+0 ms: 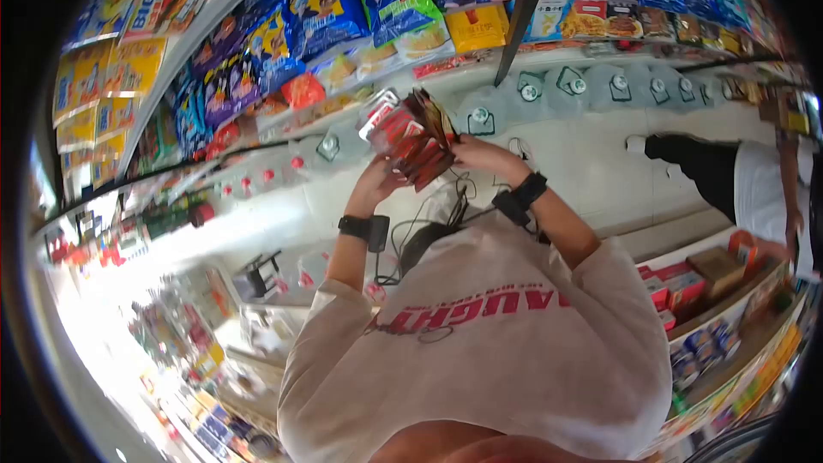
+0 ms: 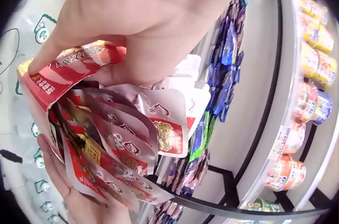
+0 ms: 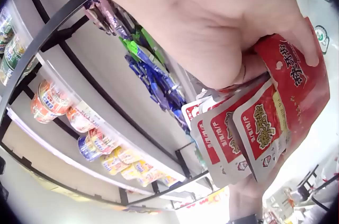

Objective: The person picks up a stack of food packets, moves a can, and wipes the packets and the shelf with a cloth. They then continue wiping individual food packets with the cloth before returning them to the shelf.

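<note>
A red cardboard snack box [image 2: 58, 82], torn open along one edge, is held between both hands before the chest. Several red-and-silver foil sachets [image 2: 127, 142] fan out of its opening. My left hand [image 1: 375, 184] grips the box from the left; in the left wrist view its thumb lies on the red panel and its fingers curl in by the sachets. From the other side my right hand [image 1: 490, 159] holds the box, its thumb pressed on the red face [image 3: 304, 84] and its fingers partly hidden behind the panel.
Shelves of bagged snacks [image 1: 326, 13] stand ahead, with large clear water bottles [image 1: 527, 99] on the floor below. Cup noodles [image 3: 95, 142] line other shelves. Cables [image 1: 399, 244] hang by the waist. Another person [image 1: 763, 189] stands at right near a low shelf of boxes [image 1: 686, 283].
</note>
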Demonstrator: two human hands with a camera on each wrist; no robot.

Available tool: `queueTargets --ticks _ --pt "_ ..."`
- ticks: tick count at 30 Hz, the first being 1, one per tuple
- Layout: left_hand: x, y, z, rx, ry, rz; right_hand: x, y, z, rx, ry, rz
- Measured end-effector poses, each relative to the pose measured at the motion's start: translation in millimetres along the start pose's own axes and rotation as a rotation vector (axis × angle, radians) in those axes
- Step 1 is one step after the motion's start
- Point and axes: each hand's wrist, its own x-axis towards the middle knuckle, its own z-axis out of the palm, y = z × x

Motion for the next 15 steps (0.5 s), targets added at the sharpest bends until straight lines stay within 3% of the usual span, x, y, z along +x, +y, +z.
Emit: queueTargets --ticks 2,3,6,10,13,15 --pt "6.7 31.1 19.6 -0.022 -0.068 -0.082 4.8 -17.5 5.3 0.035 0.067 0.007" --pt "7.5 33.5 12.7 0.004 -0.024 -0.105 -4.5 -23.2 20.9 0.047 0.217 0.0" --pt "21.1 39.6 -25.0 0.129 -0.101 -0.187 -19.7 -39.6 54.5 0.228 0.269 -0.13" --pt "28.2 35.3 -34.9 0.283 -0.109 -0.124 -19.4 -21.6 65.9 0.219 0.349 -0.17" --pt "27.4 36.0 -28.0 0.422 -0.095 -0.17 -12.9 11.4 63.1 0.398 0.273 -0.313" --pt "32.7 29.6 -32.0 0.508 -0.122 -0.145 -17.7 24.4 64.5 0.368 0.298 -0.304"
